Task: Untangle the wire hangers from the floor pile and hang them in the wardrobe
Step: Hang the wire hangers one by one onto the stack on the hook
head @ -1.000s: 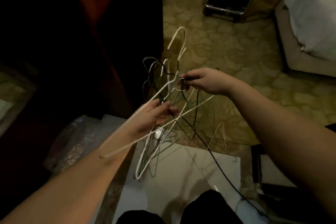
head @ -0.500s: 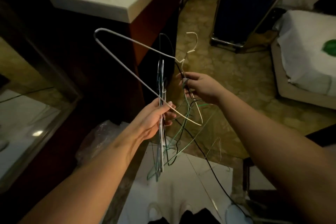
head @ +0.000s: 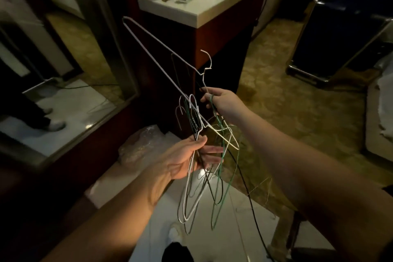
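**Op A:** What worries me is the white hanger (head: 163, 64). Its lower arm runs down through the bundle of hangers (head: 196, 155), and I can't tell whether it is clear of them. If I pull the right hand (head: 225, 105) away now, I judge the white wire could drag the bundle along, or spring loose and whip.

**Op B:** And the green hanger (head: 223, 176)?

**Op A:** It hangs below the right hand too, just beside the bundle's wires, and may be crossing them. It looks caught up in the same grip, so it could snag as well. There's also a black cord (head: 251, 198) trailing down to the floor close behind the hangers. A loop could catch on it.

**Op B:** How are my hands sitting?

**Op A:** The right hand is up and forward, fingers curled round the neck of the white hanger just under its hook, which points up in front of the dark cabinet (head: 212, 38). The left hand (head: 187, 159) is lower and nearer, palm up. Its thumb presses the bundle's wires against the fingers, which lie fairly straight beneath them.

**Op B:** So that grip is loose?

**Op A:** I'd judge so. A hard tug could slide the bundle out and drop it back on the white floor (head: 223, 240). No hanger is in the wardrobe yet; all of them are in my hands.
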